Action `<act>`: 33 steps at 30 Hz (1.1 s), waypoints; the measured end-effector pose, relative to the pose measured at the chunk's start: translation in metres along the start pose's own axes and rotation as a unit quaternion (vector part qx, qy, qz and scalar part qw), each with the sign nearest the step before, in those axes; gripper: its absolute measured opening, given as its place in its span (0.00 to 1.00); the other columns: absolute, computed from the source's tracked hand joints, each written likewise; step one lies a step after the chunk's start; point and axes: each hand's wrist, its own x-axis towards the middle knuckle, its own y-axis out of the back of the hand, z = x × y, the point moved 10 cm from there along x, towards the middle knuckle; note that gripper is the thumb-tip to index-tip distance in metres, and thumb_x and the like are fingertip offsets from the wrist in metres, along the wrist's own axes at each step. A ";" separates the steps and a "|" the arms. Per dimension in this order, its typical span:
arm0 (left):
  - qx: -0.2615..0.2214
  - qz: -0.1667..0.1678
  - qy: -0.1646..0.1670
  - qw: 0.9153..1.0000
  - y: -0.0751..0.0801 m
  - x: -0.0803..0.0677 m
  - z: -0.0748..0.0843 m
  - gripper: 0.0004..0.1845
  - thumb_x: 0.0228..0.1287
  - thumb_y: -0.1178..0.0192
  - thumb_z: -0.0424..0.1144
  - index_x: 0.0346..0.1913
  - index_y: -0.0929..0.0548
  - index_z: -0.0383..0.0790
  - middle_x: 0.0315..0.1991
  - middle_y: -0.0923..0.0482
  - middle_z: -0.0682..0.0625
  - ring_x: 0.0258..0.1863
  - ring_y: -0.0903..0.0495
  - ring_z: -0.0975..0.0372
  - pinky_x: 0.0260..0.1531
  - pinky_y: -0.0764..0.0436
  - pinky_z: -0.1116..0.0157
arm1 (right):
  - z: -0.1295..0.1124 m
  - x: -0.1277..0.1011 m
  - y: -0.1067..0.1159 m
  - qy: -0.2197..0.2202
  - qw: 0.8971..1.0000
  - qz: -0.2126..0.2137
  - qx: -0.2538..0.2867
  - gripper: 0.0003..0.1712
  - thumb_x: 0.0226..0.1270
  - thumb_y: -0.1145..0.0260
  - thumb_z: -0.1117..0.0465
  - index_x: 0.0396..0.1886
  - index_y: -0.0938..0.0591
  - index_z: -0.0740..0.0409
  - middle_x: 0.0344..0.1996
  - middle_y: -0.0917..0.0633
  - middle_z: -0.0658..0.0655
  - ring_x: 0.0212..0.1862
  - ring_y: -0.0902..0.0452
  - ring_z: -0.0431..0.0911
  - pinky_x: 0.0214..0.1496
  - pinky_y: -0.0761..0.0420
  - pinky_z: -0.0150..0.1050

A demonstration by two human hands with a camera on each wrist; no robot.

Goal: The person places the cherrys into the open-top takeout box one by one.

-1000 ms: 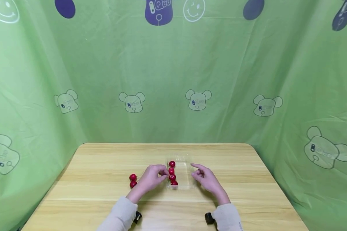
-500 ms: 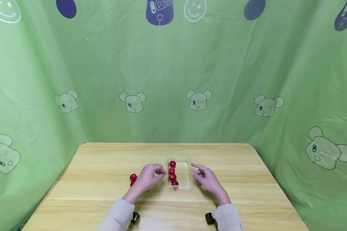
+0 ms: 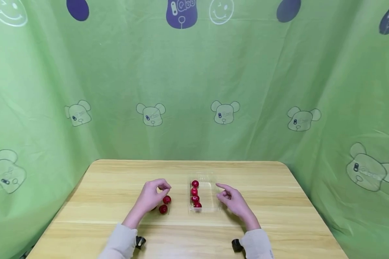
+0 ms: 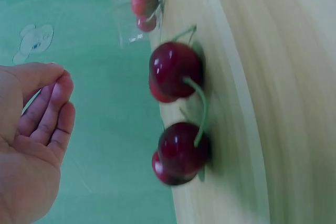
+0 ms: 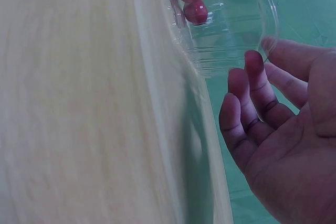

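Observation:
My left hand (image 3: 149, 196) is over the loose cherries on the table, its thumb and index fingertips together with nothing seen between them. Dark red cherries with green stems lie beneath it, among them a nearer cherry (image 3: 163, 209) and one by the thumb (image 3: 166, 199); others are partly hidden. In the left wrist view the cherries (image 4: 176, 69) sit apart from the fingers. A clear plastic box (image 3: 209, 196) holds a column of several cherries (image 3: 194, 191) along its left side. At the box's right edge, my right hand (image 3: 235, 201) has loosely bent fingers, fingertips right at the rim.
A light wooden table (image 3: 278, 216) bears everything, its rounded far edge before a green curtain (image 3: 188, 144) printed with bear heads. Similar curtain hangs at both sides. Black wrist straps (image 3: 140, 242) show below the grey sleeves (image 3: 120, 241).
My left hand has drawn back leftward from the box to above the loose cherries, uncovering cherries to its right. The right hand has stayed by the box.

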 end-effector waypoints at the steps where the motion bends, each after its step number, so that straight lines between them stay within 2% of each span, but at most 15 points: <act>1: -0.001 0.000 0.008 1.000 0.003 -0.001 -0.002 0.10 0.63 0.31 0.29 0.35 0.12 0.52 0.33 0.11 0.57 0.37 0.16 0.65 0.43 0.13 0.53 | 0.001 0.000 0.000 -0.001 1.000 0.000 -0.001 0.29 0.73 0.32 0.64 0.72 0.25 0.59 0.37 0.18 0.57 0.36 0.25 0.43 0.35 0.23 0.30; 7: -0.013 -0.001 0.047 0.999 0.020 -0.010 -0.018 0.10 0.66 0.33 0.29 0.37 0.12 0.51 0.35 0.11 0.52 0.37 0.16 0.63 0.46 0.15 0.47 | 0.000 -0.001 0.001 0.002 1.000 -0.003 -0.004 0.29 0.73 0.32 0.63 0.72 0.25 0.60 0.37 0.17 0.56 0.36 0.25 0.43 0.35 0.22 0.30; 15: 0.000 0.000 0.075 0.997 0.033 -0.024 -0.039 0.09 0.63 0.32 0.28 0.37 0.12 0.48 0.36 0.11 0.51 0.39 0.16 0.62 0.47 0.14 0.50 | -0.002 -0.001 0.000 0.003 1.000 -0.001 0.004 0.29 0.73 0.32 0.64 0.72 0.25 0.60 0.38 0.17 0.57 0.36 0.25 0.43 0.35 0.23 0.30; 20: 0.008 -0.008 0.087 0.996 0.034 -0.031 -0.050 0.06 0.63 0.31 0.29 0.40 0.12 0.42 0.34 0.11 0.52 0.38 0.16 0.62 0.47 0.14 0.53 | 0.002 -0.001 0.000 -0.006 1.000 0.003 0.002 0.29 0.73 0.32 0.64 0.72 0.25 0.58 0.37 0.18 0.56 0.36 0.25 0.43 0.35 0.22 0.30; 26: 0.017 -0.010 0.108 0.994 0.036 -0.039 -0.061 0.09 0.61 0.30 0.28 0.37 0.12 0.48 0.32 0.13 0.57 0.37 0.18 0.64 0.45 0.15 0.57 | 0.008 -0.001 -0.003 -0.013 1.000 -0.001 0.003 0.29 0.73 0.32 0.65 0.72 0.25 0.57 0.36 0.18 0.54 0.36 0.24 0.43 0.36 0.21 0.31; 30: 0.020 -0.008 0.107 0.994 0.035 -0.039 -0.065 0.09 0.61 0.29 0.29 0.37 0.12 0.48 0.32 0.13 0.57 0.37 0.17 0.65 0.46 0.14 0.55 | 0.007 0.000 -0.001 -0.012 1.000 0.003 0.007 0.29 0.72 0.32 0.66 0.72 0.24 0.57 0.36 0.18 0.54 0.37 0.24 0.43 0.36 0.21 0.31; 33: 0.025 -0.016 0.101 0.994 0.034 -0.038 -0.064 0.08 0.61 0.28 0.30 0.37 0.12 0.48 0.31 0.14 0.59 0.35 0.18 0.66 0.44 0.15 0.60 | 0.006 0.001 0.000 -0.011 1.000 0.005 0.007 0.29 0.72 0.32 0.66 0.72 0.25 0.57 0.37 0.18 0.54 0.37 0.24 0.44 0.36 0.21 0.31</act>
